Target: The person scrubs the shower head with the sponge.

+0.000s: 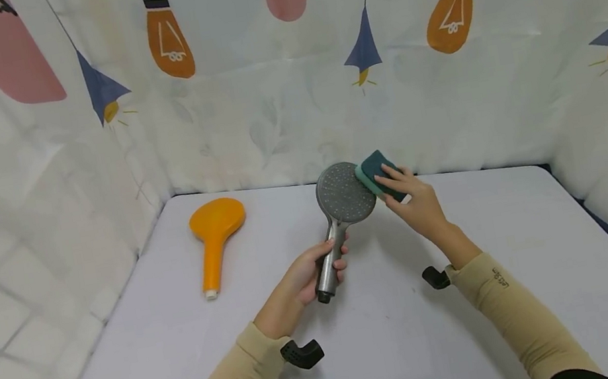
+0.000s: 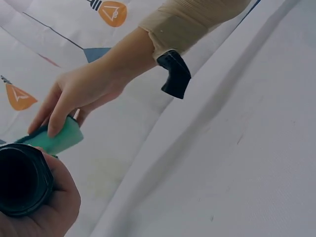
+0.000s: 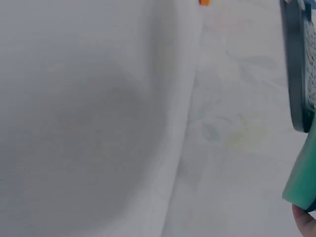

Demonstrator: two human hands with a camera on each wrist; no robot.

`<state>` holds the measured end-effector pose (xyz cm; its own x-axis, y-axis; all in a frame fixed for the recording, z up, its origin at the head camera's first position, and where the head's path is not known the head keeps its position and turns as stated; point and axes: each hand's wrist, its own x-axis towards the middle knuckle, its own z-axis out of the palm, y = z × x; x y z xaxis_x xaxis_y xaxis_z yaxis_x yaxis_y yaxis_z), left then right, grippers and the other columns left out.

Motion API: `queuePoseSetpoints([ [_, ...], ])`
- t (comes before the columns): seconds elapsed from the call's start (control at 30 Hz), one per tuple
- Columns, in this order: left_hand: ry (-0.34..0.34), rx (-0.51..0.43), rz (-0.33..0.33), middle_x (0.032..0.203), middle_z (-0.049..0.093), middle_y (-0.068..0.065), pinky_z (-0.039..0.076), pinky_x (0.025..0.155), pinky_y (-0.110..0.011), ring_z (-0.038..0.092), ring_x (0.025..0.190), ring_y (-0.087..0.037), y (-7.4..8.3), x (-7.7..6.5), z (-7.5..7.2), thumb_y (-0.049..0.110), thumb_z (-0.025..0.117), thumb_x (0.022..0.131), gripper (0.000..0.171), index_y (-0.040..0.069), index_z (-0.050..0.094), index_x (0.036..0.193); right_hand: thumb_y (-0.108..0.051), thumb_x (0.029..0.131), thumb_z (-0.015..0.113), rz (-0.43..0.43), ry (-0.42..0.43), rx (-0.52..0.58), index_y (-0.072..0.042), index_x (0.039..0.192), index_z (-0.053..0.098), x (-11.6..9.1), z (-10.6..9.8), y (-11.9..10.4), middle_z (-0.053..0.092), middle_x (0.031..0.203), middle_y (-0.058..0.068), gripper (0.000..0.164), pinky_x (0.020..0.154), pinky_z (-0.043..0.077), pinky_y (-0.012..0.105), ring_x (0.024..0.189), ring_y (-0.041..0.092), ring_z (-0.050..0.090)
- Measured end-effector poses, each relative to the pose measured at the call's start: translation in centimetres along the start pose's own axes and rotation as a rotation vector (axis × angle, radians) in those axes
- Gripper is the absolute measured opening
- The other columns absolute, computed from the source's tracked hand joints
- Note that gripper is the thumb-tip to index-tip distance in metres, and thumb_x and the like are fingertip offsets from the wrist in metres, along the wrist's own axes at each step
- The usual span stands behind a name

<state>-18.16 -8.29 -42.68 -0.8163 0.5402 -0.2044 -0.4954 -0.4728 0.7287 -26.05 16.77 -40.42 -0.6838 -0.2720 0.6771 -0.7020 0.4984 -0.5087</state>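
Note:
My left hand (image 1: 309,274) grips the handle of a grey shower head (image 1: 345,193), its round nozzle face turned up toward the head camera. In the left wrist view the dark open end of that handle (image 2: 22,180) pokes out of the left hand (image 2: 59,197). A green sponge (image 1: 380,175) with a darker top layer is held between the fingers and thumb of my right hand (image 1: 418,204). The sponge touches the right rim of the shower head. The right wrist view catches only the sponge (image 3: 303,173), a fingertip and the shower head's edge (image 3: 296,69).
An orange shower-head-shaped thing (image 1: 217,231) with a white end lies on the white table (image 1: 160,374), left of my hands. Behind and beside the table hangs a pale printed cloth (image 1: 266,108) with lamp pictures. Dark pieces (image 1: 303,354) stick out from both sleeve cuffs.

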Motion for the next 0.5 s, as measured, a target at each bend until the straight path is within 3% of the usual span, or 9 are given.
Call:
queuePoseSetpoints([
  [0.1,-0.003,-0.088,0.014,0.101,0.051,0.001,0.048,0.063,-0.02,0.048,0.068,-0.006,0.3,0.0,0.0,0.023,0.032,0.113,0.048,0.001,0.028,0.156,0.01,0.085,0.077,-0.073,-0.009,-0.015,0.002,0.126,0.071,-1.0,0.6,-0.1,0.056,0.143,0.022,0.042,0.102,0.041,0.067,0.137,0.055,0.04],
  [0.33,-0.02,-0.175,0.031,0.101,0.05,0.002,0.048,0.064,-0.02,0.047,0.068,-0.006,0.6,0.1,0.2,0.025,0.029,0.114,0.046,0.005,0.026,0.156,0.011,0.076,0.083,-0.376,-0.048,-0.056,0.0,0.117,0.076,-2.4,2.1,-0.8,0.061,0.136,0.023,0.043,0.098,0.044,0.069,0.131,0.055,0.047],
  [0.43,-0.023,-0.197,0.038,0.101,0.051,0.001,0.048,0.064,-0.021,0.047,0.068,-0.007,0.5,0.1,0.2,0.024,0.028,0.114,0.043,0.006,0.028,0.154,0.012,0.073,0.083,-0.435,-0.074,-0.055,-0.001,0.115,0.077,-2.7,1.8,-0.5,0.063,0.134,0.024,0.044,0.099,0.042,0.07,0.132,0.055,0.046],
  [0.5,-0.024,-0.207,0.046,0.102,0.051,0.001,0.049,0.064,-0.022,0.047,0.069,-0.008,0.5,0.1,0.1,0.024,0.028,0.114,0.045,0.005,0.026,0.155,0.014,0.072,0.082,-0.425,-0.054,-0.064,0.0,0.113,0.078,-2.7,1.5,0.0,0.063,0.132,0.024,0.044,0.099,0.042,0.071,0.131,0.055,0.047],
])
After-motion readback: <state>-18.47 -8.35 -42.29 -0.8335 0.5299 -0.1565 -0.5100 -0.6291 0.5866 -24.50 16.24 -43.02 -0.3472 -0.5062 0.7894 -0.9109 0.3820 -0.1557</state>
